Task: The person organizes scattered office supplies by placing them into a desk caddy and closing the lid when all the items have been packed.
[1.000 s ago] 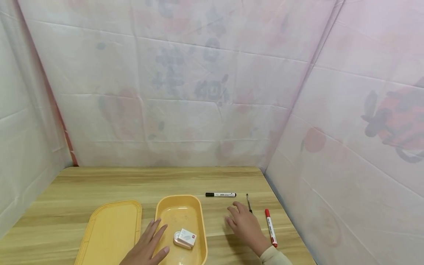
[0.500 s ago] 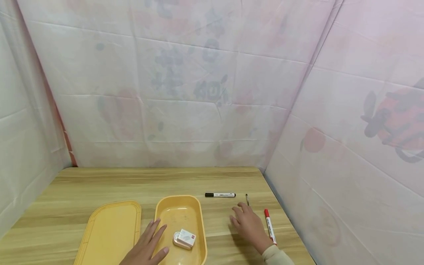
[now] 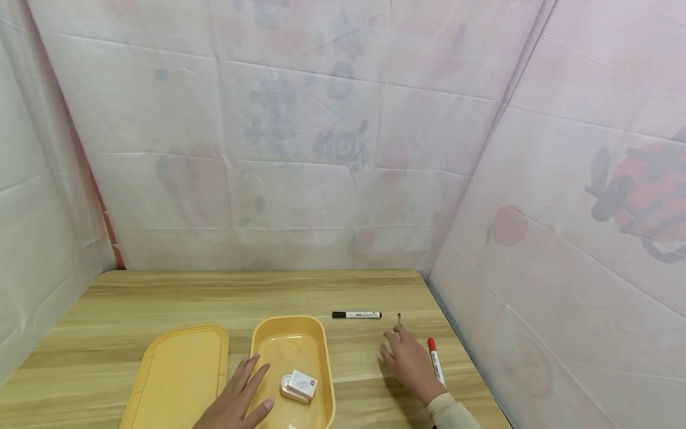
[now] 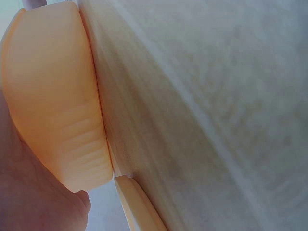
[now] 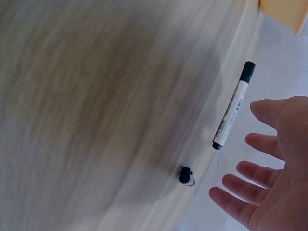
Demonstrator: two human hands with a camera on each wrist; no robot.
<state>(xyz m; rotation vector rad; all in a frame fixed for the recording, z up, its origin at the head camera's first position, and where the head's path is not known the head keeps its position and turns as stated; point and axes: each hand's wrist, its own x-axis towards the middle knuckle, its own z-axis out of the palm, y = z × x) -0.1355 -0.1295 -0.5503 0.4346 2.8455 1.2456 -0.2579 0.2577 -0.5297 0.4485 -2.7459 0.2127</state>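
My left hand (image 3: 236, 396) rests with spread fingers on the left rim of a yellow plastic box (image 3: 326, 363). Inside the box lie a small white carton (image 3: 303, 384) and a rounded pale item (image 3: 289, 390), which the carton partly covers. In the left wrist view, that hand (image 4: 38, 187) lies along the box's outer wall (image 4: 53, 96). My right hand (image 3: 411, 364) hovers over the table, fingers loosely bent and holding nothing. It hides most of a thin pen (image 3: 399, 319). In the right wrist view, the fingers are apart from the pen's dark end (image 5: 186, 175).
A yellow lid (image 3: 182, 378) lies flat left of the box. A black-capped marker (image 3: 356, 314) lies beyond the right hand, and a red-capped marker (image 3: 436, 362) lies to its right. Fabric walls (image 3: 300, 196) stand behind the wooden table (image 3: 257, 289) and at both sides.
My right hand has shifted slightly to the right, covering more of the thin pen and part of the red-capped marker. The left hand and the box have stayed in place.
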